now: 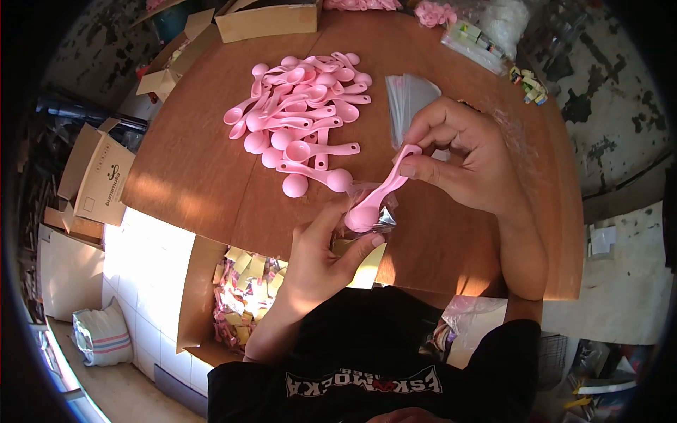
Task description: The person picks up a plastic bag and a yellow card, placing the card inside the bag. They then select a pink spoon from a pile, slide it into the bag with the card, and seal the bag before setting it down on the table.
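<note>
My right hand [462, 158] pinches the handle end of a pink plastic measuring spoon [384, 187] between thumb and fingers. The spoon slants down to the left, its bowl end inside a small clear plastic bag [384, 224]. Lower down, my left hand [321, 254] has thumb and fingers closed on that bag around the bowl. A heap of similar pink spoons [303, 106] lies on the brown table just beyond my left hand. Behind my right hand's fingers is a stack of flat clear bags [405, 102], partly covered.
The wooden table [190, 148] has a cardboard box [268, 21] at its far edge. Pink items [434, 13] and plastic packets [476, 46] lie at the far right. Below the near edge stands an open carton [199, 296] of packed pieces. A white sack [102, 333] sits on the floor.
</note>
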Available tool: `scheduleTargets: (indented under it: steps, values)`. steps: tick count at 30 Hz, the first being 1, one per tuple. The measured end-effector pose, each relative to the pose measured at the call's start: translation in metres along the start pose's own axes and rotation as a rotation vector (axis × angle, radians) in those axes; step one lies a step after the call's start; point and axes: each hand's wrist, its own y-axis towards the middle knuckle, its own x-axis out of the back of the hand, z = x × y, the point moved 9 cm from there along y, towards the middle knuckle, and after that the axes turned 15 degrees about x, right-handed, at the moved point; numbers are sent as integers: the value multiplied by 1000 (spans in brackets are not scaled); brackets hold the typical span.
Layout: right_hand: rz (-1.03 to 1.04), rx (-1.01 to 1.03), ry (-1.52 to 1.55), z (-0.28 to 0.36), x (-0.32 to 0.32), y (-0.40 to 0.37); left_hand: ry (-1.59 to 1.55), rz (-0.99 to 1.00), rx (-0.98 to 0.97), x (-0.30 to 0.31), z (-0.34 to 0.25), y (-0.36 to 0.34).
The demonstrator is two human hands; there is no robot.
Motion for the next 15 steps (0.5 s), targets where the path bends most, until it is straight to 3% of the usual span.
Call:
scheduleTargets:
  steps: [3,11,13,15]
  values:
    - [16,33,-29,8,-15,-1,28,-28,-85,0,-9,-2]
    - [2,57,-140,22,-33,-2,-38,-54,-66,6,-16,-3]
    - [148,196,-251,32,-43,1,-4,-69,-102,7,-18,-4]
    - [128,193,-282,33,-45,0,65,-110,-123,9,-22,-6]
